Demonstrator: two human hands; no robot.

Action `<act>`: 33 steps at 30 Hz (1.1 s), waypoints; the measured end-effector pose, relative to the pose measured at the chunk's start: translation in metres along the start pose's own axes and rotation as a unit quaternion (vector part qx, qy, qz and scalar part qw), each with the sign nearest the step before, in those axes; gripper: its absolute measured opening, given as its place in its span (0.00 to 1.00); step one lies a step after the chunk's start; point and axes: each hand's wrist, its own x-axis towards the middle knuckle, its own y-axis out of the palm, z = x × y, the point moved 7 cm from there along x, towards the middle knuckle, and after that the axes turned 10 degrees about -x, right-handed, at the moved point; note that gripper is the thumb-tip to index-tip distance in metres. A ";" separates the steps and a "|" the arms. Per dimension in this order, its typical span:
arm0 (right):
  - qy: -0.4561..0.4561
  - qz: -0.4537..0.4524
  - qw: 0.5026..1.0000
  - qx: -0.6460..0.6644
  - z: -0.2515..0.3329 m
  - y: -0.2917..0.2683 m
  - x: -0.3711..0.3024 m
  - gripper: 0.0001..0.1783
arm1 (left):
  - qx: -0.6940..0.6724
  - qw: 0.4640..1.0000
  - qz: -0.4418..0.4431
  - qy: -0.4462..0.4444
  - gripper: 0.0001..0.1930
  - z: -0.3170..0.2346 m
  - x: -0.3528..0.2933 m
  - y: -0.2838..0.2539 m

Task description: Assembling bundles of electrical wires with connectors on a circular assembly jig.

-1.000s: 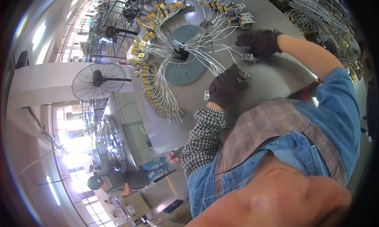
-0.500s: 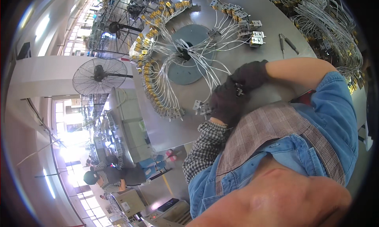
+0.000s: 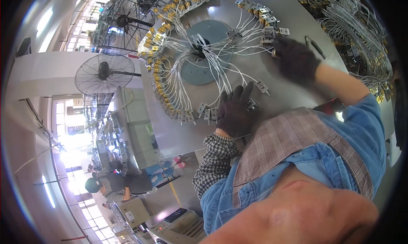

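Observation:
My left hand (image 3: 234, 110), in a dark glove, lies palm down at the near side of the metal table with its fingers spread. Small metal connector blocks on white cables sit around it: one block (image 3: 262, 87) beyond its fingertips, another (image 3: 252, 104) by its edge, and more to its left. My gloved right hand (image 3: 295, 60) reaches to the block cluster (image 3: 268, 33) at the right, its fingers curled against a block; the fingertips are partly hidden. The white cables (image 3: 214, 59) fan out from the middle of a round grey disc (image 3: 199, 76).
Gold-ended blocks (image 3: 158, 80) curve along the table's left side. A pen-like tool (image 3: 316, 48) lies right of my right hand. Heaped cables (image 3: 357, 27) fill the far right. Fans (image 3: 103, 72) stand at the left, and a person (image 3: 106, 185) works beyond.
My hands have parted. The right has swung up and away to the block cluster; the left has opened flat on the table, and a block now shows beyond its fingers.

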 end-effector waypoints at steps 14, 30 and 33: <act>-0.275 0.206 0.932 -0.112 0.098 0.061 -0.018 0.43 | -0.122 0.992 -0.012 -0.038 0.53 -0.008 0.020 0.013; -0.285 -0.006 0.895 -0.344 0.066 0.041 0.011 0.22 | -0.042 0.989 0.108 -0.093 0.42 -0.039 0.035 0.000; -0.362 -0.093 0.810 -0.452 0.083 0.045 -0.004 0.17 | -0.021 0.999 0.014 -0.029 0.34 -0.034 0.034 0.006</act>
